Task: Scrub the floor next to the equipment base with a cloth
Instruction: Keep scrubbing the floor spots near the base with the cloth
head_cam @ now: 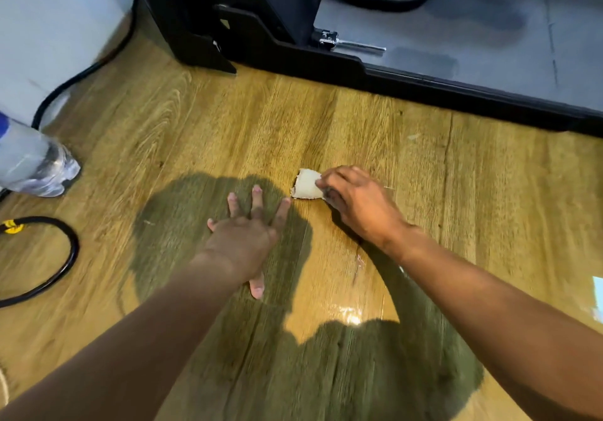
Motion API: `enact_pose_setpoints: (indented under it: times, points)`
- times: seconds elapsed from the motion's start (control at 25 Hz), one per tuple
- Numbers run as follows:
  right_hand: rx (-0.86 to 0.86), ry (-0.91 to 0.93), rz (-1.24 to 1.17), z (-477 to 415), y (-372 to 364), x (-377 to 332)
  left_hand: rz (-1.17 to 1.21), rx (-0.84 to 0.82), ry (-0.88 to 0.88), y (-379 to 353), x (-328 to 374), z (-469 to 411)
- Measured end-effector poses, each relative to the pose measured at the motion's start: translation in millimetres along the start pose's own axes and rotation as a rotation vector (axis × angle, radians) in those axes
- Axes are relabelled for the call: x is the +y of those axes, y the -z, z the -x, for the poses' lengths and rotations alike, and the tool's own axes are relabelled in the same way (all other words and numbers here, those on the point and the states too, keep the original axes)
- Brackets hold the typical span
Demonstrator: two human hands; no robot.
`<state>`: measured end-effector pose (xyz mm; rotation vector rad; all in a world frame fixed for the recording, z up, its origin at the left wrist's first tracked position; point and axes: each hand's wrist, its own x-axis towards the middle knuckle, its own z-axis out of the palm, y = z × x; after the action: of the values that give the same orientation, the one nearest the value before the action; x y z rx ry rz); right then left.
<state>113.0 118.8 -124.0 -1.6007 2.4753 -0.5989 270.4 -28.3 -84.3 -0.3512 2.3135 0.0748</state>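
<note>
Left hand [248, 241] pressed flat on the wood-grain floor [195, 133], fingers splayed and holding nothing, beside right hand [355, 203] pinched on a small folded white cloth [306, 184] against the boards, well short of the black equipment base [424, 81].

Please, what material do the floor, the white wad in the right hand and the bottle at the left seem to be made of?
Floor: wood-look planks, probably laminate or vinyl; printed grain, glossy glare.
Wad in the right hand: soft white cloth or paper; crumpled, matte.
Bottle: clear thin plastic; see-through, ridged base.
</note>
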Motion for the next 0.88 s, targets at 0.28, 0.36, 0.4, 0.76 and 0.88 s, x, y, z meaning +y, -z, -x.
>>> enact_pose_setpoints:
  times: [0.28, 0.36, 0.4, 0.76, 0.88]
  points:
    - [0.126, -0.236, -0.023, -73.8, 16.3, 41.7, -0.026, -0.023, 0.002, 4.3, 1.1, 2.4]
    - [0.110, -0.154, -0.022, -55.7, 7.0, 28.8, -0.031, -0.026, -0.004, 4.2, 1.9, 2.3]
    - [0.072, -0.093, -0.017, -52.7, 8.3, 29.9, -0.030, -0.028, -0.006, 3.9, 2.0, 1.9]
    - [0.110, -0.136, 0.080, -99.8, 26.6, 70.7, 0.007, -0.046, -0.005, 3.9, 0.9, 2.0]
    - [0.117, -0.174, 0.094, -108.8, 40.8, 91.0, 0.006, -0.052, -0.010, 6.8, 1.4, 3.2]
